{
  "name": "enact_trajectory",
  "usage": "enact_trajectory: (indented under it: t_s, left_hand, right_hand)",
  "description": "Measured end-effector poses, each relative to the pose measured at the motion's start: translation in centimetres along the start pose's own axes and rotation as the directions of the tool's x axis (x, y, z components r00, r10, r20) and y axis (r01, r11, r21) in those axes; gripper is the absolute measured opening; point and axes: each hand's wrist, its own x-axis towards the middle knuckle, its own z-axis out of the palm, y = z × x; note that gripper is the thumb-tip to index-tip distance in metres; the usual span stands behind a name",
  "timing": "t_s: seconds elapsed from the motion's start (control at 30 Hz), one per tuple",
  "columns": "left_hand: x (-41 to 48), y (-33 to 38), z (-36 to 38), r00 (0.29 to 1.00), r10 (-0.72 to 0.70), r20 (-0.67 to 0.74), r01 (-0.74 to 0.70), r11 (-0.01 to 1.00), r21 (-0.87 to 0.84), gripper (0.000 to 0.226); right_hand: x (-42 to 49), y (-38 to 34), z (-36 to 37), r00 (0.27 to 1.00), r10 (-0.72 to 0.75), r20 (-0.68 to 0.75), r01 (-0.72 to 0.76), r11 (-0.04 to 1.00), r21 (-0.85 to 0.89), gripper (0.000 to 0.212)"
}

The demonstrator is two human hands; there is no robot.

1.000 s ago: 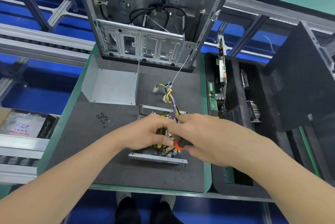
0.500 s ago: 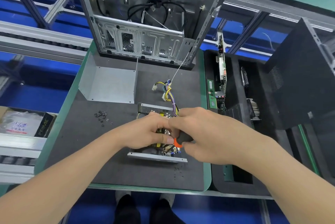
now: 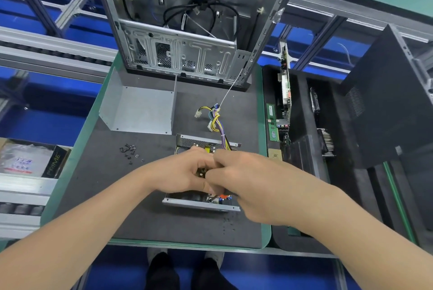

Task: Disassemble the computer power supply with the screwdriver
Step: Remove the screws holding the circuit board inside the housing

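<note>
The opened power supply (image 3: 201, 204) lies on the dark mat with its metal tray and inner parts exposed. A bundle of yellow and purple wires (image 3: 218, 123) runs from it toward the back. My left hand (image 3: 180, 172) rests over the middle of the unit, fingers curled on its inner parts. My right hand (image 3: 243, 181) grips the screwdriver (image 3: 222, 196); only a sliver of its orange and black handle shows beneath the fingers. The tip is hidden. Both hands touch each other above the unit.
The removed grey cover (image 3: 140, 111) lies behind and left of the unit. Several loose black screws (image 3: 130, 150) sit to the left. An empty PC case (image 3: 182, 31) stands at the back. A black foam tray (image 3: 304, 149) with circuit boards lies on the right.
My right hand has rolled over the screwdriver handle, so less orange shows. The view has shifted slightly; both hands stay over the unit.
</note>
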Motion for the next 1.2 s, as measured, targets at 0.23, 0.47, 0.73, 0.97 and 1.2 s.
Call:
enact_trajectory:
  t_s: [0.23, 0.47, 0.73, 0.97, 1.2]
  left_hand:
    - [0.1, 0.5, -0.1, 0.998, -0.007, 0.057, 0.011, 0.997, -0.080, 0.027]
    - [-0.6, 0.8, -0.5, 0.997, -0.050, 0.054, 0.056, 0.992, -0.109, 0.011]
    - [-0.3, 2.4, -0.1, 0.981, -0.117, 0.157, 0.135, 0.985, -0.111, 0.054]
    - [-1.0, 2.9, 0.4, 0.984, -0.172, 0.040, 0.176, 0.962, -0.208, 0.027]
    - [-0.9, 3.3, 0.3, 0.984, -0.159, 0.074, 0.169, 0.973, -0.156, 0.008]
  right_hand:
    - [0.3, -1.2, 0.0, 0.991, 0.081, -0.103, -0.075, 0.995, 0.065, 0.024]
    - [2.1, -3.2, 1.1, 0.895, 0.426, -0.132, -0.424, 0.905, 0.046, 0.020]
    - [2.4, -0.6, -1.6, 0.970, -0.197, 0.143, 0.235, 0.914, -0.331, 0.020]
    - [1.3, -0.8, -1.1, 0.991, 0.028, -0.130, -0.037, 0.997, -0.068, 0.021]
    - [2.6, -3.4, 1.0, 0.792, 0.588, -0.161, -0.529, 0.794, 0.299, 0.011]
